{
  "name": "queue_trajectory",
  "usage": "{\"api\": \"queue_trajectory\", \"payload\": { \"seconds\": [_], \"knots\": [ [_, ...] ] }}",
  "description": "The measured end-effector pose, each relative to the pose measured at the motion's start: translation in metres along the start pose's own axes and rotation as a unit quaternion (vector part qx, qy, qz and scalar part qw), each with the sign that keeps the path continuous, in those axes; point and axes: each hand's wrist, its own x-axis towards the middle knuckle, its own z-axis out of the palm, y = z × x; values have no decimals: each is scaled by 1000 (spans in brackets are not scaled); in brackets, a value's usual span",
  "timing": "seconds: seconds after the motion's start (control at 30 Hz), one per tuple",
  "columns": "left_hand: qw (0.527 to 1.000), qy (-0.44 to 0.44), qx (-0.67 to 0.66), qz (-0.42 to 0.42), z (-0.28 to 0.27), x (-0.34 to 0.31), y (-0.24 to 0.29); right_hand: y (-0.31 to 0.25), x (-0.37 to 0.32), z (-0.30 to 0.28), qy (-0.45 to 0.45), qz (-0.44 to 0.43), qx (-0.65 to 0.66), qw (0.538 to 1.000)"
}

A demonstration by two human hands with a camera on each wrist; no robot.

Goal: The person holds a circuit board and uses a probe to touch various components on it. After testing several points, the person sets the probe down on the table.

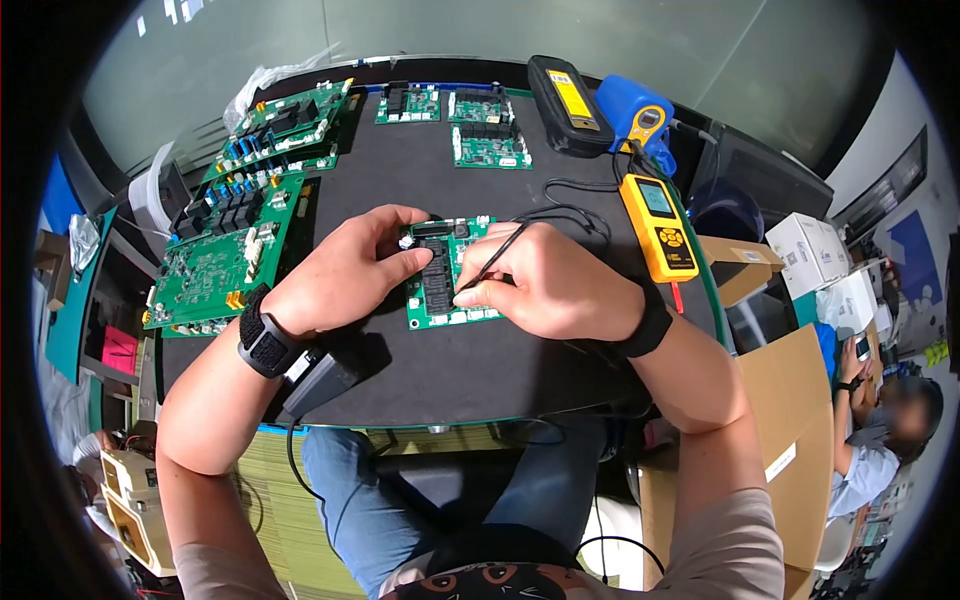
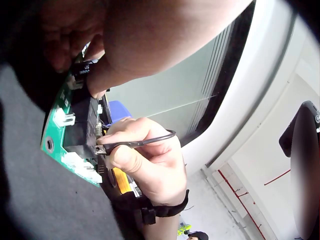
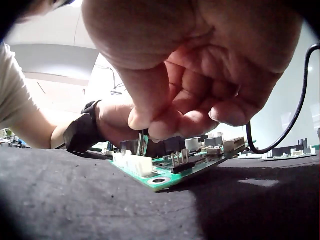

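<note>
A green circuit board point(image 1: 465, 312) with a row of black block components point(image 1: 436, 285) lies in front of me on the dark mat. My left hand point(image 1: 350, 265) grips its left side, thumb on the black blocks and fingers at the far edge. From the right, my right hand point(image 1: 545, 280) pinches a slim black-corded piece with a metal tip point(image 2: 102, 148) between thumb and forefinger. That tip stands close beside the end of the black blocks, near the white connectors point(image 3: 137, 164). The black cord point(image 2: 155, 138) runs back over the right hand.
Larger green boards point(image 1: 215, 262) are stacked at the left; smaller boards point(image 1: 490, 147) lie at the back. A yellow handheld meter point(image 1: 672, 243), a black case point(image 1: 568, 105) and a blue device point(image 1: 640, 110) line the right side. A black adapter point(image 1: 322, 385) lies by the left wrist.
</note>
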Motion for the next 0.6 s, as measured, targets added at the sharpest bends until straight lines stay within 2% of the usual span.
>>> {"api": "queue_trajectory", "payload": {
  "seconds": [0.17,0.4,0.47,0.6],
  "knots": [
    [999,-16,6,-33,-1,0,5,0,0,-1,-2,4,-3,1000],
    [999,-19,9,-28,-2,2,0,-1,1,0,9,-23,-6,1000],
    [1000,-15,12,-21,-2,3,-2,-4,1,-2,-22,36,8,999],
    [999,-14,15,-33,-1,2,3,0,1,0,-21,45,2,999]
  ]
}}
